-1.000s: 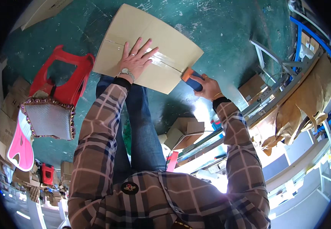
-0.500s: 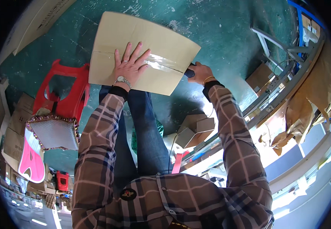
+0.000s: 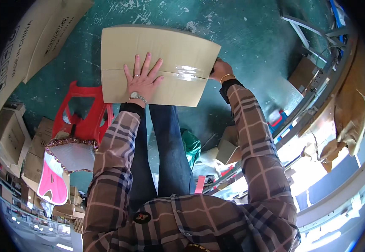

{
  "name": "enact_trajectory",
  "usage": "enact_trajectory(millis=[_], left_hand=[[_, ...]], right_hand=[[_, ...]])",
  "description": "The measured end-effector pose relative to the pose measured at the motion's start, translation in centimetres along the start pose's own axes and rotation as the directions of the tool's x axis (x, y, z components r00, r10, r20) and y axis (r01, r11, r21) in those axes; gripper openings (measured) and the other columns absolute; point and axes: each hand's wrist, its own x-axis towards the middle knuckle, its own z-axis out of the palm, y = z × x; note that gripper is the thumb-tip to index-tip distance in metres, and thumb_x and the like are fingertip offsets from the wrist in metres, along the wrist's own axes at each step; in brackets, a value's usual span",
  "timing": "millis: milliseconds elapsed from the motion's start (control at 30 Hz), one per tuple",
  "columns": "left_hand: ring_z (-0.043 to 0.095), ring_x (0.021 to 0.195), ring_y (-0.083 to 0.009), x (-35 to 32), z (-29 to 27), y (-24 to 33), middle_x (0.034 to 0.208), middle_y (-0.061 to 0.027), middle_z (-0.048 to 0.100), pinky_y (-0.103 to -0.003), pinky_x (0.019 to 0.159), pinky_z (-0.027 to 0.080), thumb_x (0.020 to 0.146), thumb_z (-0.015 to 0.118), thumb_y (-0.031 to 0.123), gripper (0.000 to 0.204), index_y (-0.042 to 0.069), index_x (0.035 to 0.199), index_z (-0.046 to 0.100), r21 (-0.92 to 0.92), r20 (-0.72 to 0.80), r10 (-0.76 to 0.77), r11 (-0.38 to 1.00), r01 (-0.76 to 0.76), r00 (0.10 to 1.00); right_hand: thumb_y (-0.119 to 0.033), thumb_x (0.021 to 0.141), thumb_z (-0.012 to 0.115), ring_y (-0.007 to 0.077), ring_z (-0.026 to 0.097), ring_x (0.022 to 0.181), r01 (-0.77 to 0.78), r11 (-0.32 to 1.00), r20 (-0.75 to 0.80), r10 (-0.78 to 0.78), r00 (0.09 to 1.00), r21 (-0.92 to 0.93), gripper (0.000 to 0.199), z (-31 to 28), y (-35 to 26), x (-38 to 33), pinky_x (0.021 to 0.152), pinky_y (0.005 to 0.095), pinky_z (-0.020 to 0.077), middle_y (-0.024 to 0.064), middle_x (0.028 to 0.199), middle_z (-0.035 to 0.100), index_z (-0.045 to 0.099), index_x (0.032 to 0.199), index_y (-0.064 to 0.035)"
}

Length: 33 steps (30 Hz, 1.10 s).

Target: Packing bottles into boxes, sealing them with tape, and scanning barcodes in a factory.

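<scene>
A closed brown cardboard box [image 3: 161, 46] is in front of me, its top flaps meeting along a seam. Shiny clear tape [image 3: 189, 73] covers the right part of that seam. My left hand [image 3: 143, 81] lies flat on the box's top, left of the tape, with fingers spread. At the box's right edge, my right hand [image 3: 222, 69] is closed around a dark tool [image 3: 212, 72]. Box and fingers hide most of this tool, so its kind is unclear.
Left of the box stands a red plastic stool [image 3: 81, 92], beside a trimmed silvery cushion [image 3: 73, 153] and a pink-and-white seat [image 3: 53, 185]. Large cartons [image 3: 43, 42] rise at far left. An open small carton [image 3: 229, 147] and a metal-framed bench [image 3: 308, 113] are to the right.
My view has shifted, and the box sits straighter. My right hand is now closer against the box's right edge, with less of the dark tool showing. The left hand stays flat on top.
</scene>
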Motion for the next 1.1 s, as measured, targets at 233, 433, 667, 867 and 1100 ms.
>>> enact_trajectory(millis=[233, 433, 667, 867, 1100], left_hand=[[0.001, 0.157, -0.0302, -0.9, -0.6, -1.3, 0.171, 0.0024, 0.006, -0.069, 0.119, -0.001, 0.098, 0.050, 0.055, 0.067, 0.043, 0.159, 0.026, 0.077, 0.047, 0.004, 0.997, -0.008, 0.999], [0.005, 0.157, -0.0269, -1.1, -2.9, -5.8, 0.171, 0.0028, 0.009, -0.059, 0.123, 0.006, 0.093, 0.057, 0.056, 0.076, 0.039, 0.160, 0.025, 0.113, 0.051, 0.096, 0.988, -0.101, 0.994], [0.010, 0.156, -0.0304, -2.0, -4.7, -8.8, 0.170, -0.0028, 0.012, -0.050, 0.123, 0.016, 0.092, 0.061, 0.050, 0.076, 0.033, 0.159, 0.030, 0.243, 0.039, 0.144, 0.958, -0.150, 0.989], [0.052, 0.134, -0.0248, -2.1, -13.2, 1.8, 0.143, -0.0141, 0.058, -0.041, 0.114, 0.036, 0.102, 0.052, 0.050, 0.061, 0.002, 0.139, 0.059, -0.743, 0.585, 0.198, 0.519, 0.422, 0.786], [0.066, 0.106, -0.0128, -2.4, -17.7, 5.6, 0.117, -0.0086, 0.072, -0.028, 0.096, 0.050, 0.100, 0.064, 0.021, 0.028, -0.002, 0.115, 0.071, -0.691, 0.677, 0.540, 0.229, 0.686, 0.501]], right_hand=[[-0.032, 0.067, 0.085, 0.0367, 0.068, 0.097, -0.306, 0.935, -0.376, 0.353, 0.857, 0.179, 0.066, 1.7, -6.1, -5.7, 0.087, 0.0468, 0.0564, 0.0143, 0.116, 0.066, 0.065, 0.130, -0.0250], [-0.025, 0.068, 0.084, 0.0385, 0.066, 0.092, -0.372, 0.817, -0.655, 0.576, 0.489, 0.441, 0.071, 0.3, -11.8, -14.8, 0.079, 0.0469, 0.0561, 0.0187, 0.101, 0.061, 0.062, 0.135, -0.0239], [-0.015, 0.063, 0.090, 0.0325, 0.062, 0.076, 0.158, 0.816, -0.752, 0.412, 0.515, 0.555, 0.073, -3.0, -23.3, -23.6, 0.066, 0.0392, 0.0541, 0.0159, 0.094, 0.058, 0.066, 0.132, -0.0121], [-0.014, 0.062, 0.093, 0.0286, 0.065, 0.078, 0.222, 0.872, -0.830, 0.294, 0.474, 0.436, 0.071, -4.5, -25.7, -30.1, 0.065, 0.0358, 0.0549, 0.0143, 0.092, 0.060, 0.067, 0.128, -0.0065], [-0.017, 0.058, 0.094, 0.0274, 0.065, 0.072, 0.300, 0.867, -0.856, 0.235, 0.460, 0.399, 0.075, -3.6, -26.3, -30.4, 0.058, 0.0363, 0.0545, 0.0130, 0.092, 0.061, 0.067, 0.128, -0.0106]])
